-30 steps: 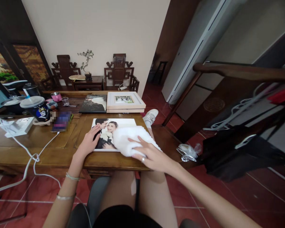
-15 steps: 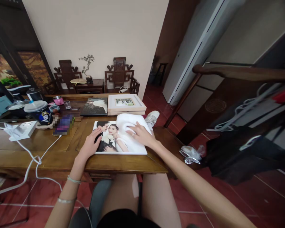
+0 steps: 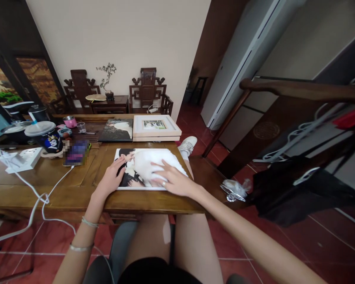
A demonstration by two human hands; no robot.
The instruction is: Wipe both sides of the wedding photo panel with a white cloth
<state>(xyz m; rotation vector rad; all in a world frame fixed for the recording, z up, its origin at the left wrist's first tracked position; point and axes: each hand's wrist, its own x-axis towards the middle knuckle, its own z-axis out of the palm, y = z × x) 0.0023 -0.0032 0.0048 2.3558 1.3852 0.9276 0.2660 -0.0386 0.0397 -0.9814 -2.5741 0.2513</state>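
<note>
We see the worktop [image 3: 62, 185] carrying a large wedding photo print [image 3: 127, 173] flat near its front edge. Right hand [image 3: 173, 180] lies spread flat, palm down on a white cloth [image 3: 154, 163], pressing it onto the print. Half a second ago the cloth sat at the print's far right corner; now it has swept toward the near-middle, covering more of the picture, so we judge a wiping stroke is under way. Left hand [image 3: 111, 179] stays flat with fingers spread on the print's left edge, pinning it. Behind it, the framed photo [image 3: 155, 126], dark album [image 3: 116, 129] and cup [image 3: 47, 136] are unchanged.
</note>
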